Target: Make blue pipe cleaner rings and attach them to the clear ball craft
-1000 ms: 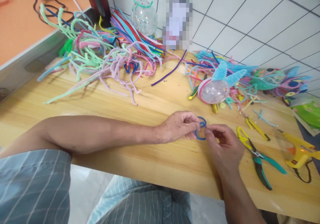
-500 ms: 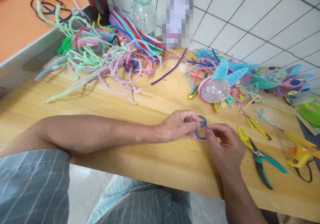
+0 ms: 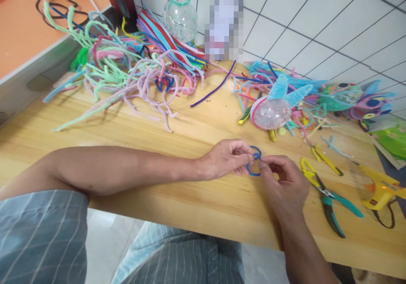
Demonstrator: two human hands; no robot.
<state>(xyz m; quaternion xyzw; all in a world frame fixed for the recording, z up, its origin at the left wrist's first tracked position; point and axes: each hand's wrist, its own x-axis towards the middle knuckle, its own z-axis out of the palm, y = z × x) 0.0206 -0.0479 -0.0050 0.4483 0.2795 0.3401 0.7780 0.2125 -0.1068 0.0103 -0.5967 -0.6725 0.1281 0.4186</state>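
Observation:
A blue pipe cleaner (image 3: 253, 170) bent into two small loops sits between my hands just above the wooden table (image 3: 133, 136). My left hand (image 3: 226, 160) pinches its left side with thumb and forefinger. On the right side, my right hand (image 3: 283, 183) pinches the crossing of the loops, fingers curled. Both forearms rest on the table's near part.
A tangle of pastel pipe cleaners (image 3: 127, 72) lies at the back left. A clear ball with blue wings (image 3: 272, 110) and craft scraps sit behind my hands. Teal-handled pliers (image 3: 330, 208), yellow cutters (image 3: 326, 161) and a yellow glue gun (image 3: 379, 188) lie at the right.
Both hands stay on the blue loops with only slight finger movement. The view has shifted a little.

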